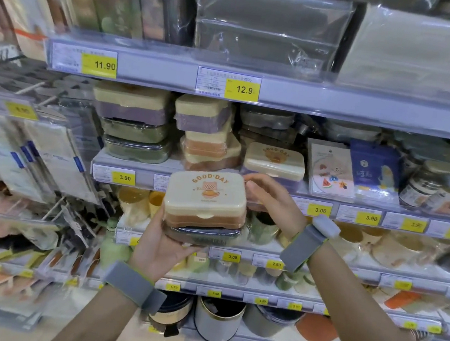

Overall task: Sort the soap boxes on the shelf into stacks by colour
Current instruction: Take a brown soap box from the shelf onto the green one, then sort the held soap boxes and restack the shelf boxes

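Observation:
My left hand (162,243) holds two stacked soap boxes from below: a cream-lidded orange "GOOD DAY" box (205,199) on top of a dark green box (204,234). My right hand (272,201) grips the right end of the orange box. On the shelf behind stand a left stack (133,122) with a purple box over green boxes, a middle stack (208,134) with a purple box over orange ones, and one cream-lidded purple box (274,161) to the right.
The shelf edge (145,164) carries yellow price tags. Packaged cards (331,169) and jars (428,187) stand right of the soap boxes. Large wrapped containers (269,28) fill the shelf above. Cups line the shelf below. Hanging packets (36,153) crowd the left.

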Demonstrator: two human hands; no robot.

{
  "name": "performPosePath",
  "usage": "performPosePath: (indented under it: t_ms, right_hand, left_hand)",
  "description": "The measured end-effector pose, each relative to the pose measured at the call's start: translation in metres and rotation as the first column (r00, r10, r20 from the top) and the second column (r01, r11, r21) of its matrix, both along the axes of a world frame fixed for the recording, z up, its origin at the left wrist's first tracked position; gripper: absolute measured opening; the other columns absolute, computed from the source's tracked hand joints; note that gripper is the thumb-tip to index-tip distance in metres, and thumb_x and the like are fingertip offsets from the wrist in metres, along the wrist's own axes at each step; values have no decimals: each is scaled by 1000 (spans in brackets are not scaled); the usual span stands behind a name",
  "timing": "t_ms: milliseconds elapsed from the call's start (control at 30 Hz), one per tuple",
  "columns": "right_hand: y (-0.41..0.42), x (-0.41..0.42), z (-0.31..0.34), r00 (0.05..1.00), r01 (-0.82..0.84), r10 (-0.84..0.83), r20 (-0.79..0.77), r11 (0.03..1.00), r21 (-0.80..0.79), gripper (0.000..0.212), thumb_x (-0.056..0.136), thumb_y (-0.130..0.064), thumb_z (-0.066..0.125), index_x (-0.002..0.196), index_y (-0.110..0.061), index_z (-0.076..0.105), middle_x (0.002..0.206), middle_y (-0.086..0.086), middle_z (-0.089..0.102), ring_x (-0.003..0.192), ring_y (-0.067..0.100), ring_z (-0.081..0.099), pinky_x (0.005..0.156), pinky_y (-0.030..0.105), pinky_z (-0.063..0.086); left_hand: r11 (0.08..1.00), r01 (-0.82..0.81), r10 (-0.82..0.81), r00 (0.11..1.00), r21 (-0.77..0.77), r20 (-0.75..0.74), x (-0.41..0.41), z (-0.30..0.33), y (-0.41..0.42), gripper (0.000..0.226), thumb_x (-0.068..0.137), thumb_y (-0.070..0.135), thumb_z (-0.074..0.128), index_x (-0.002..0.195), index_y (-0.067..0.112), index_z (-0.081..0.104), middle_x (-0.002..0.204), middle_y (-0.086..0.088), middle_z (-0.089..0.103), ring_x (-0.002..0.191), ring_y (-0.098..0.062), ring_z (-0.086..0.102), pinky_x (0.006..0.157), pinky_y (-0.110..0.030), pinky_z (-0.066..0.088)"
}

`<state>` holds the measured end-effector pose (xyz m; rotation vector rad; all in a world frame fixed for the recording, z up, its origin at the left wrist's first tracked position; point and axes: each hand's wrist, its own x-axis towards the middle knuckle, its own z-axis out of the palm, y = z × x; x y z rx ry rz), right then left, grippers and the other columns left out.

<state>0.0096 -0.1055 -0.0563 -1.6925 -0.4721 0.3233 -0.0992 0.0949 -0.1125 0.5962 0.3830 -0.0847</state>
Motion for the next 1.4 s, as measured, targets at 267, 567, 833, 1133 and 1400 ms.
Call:
performPosePath:
  t_ms: [267, 567, 833, 1133, 1400]
  right_hand:
    - [28, 33, 39, 975, 84, -81, 207, 996, -6, 26, 88, -11, 66, 112, -14, 58, 101, -3, 62, 88, 7, 62, 73, 19, 53]
    - [65, 63, 63, 855, 201, -118, 504, 973, -113, 62, 77, -26, 78, 132, -18, 50, 133, 4, 56, 120, 17, 52, 101, 28, 40]
    - [85, 78, 82, 862, 184, 62, 504, 887, -424, 85, 66, -66, 72, 138, -33, 42, 144, -8, 47, 132, 16, 44, 110, 33, 34]
    - [83, 75, 85, 882, 168, 156, 444, 777, -607, 99, 59, -85, 56, 138, -28, 39, 144, -1, 48, 127, 24, 47, 108, 37, 37]
    - [83, 74, 76, 833, 273, 142, 535, 736, -620, 96, 67, -82, 51, 135, -15, 43, 119, 13, 65, 111, 32, 59, 98, 44, 46]
  left_hand:
    - [997, -74, 74, 997, 11, 21, -18, 3, 24, 46, 101, 44, 41, 132, 16, 60, 127, -17, 68, 120, -37, 60, 80, -54, 60]
    - [990, -131, 127, 989, 57, 71, -34, 5, 53, 50, 102, 48, 38, 135, 16, 58, 130, -15, 67, 118, -36, 63, 90, -57, 55]
    - [984, -171, 165, 980, 51, 115, -44, 6, 62, 48, 104, 45, 37, 136, 17, 58, 134, -15, 65, 123, -38, 60, 94, -60, 51]
    - [984, -177, 174, 980, 24, 97, -38, 7, 59, 48, 103, 46, 36, 134, 17, 59, 128, -15, 68, 113, -35, 67, 82, -51, 60]
    - [991, -126, 122, 989, 41, 83, -28, 9, 52, 52, 104, 48, 32, 137, 16, 56, 129, -16, 68, 112, -35, 67, 81, -49, 61]
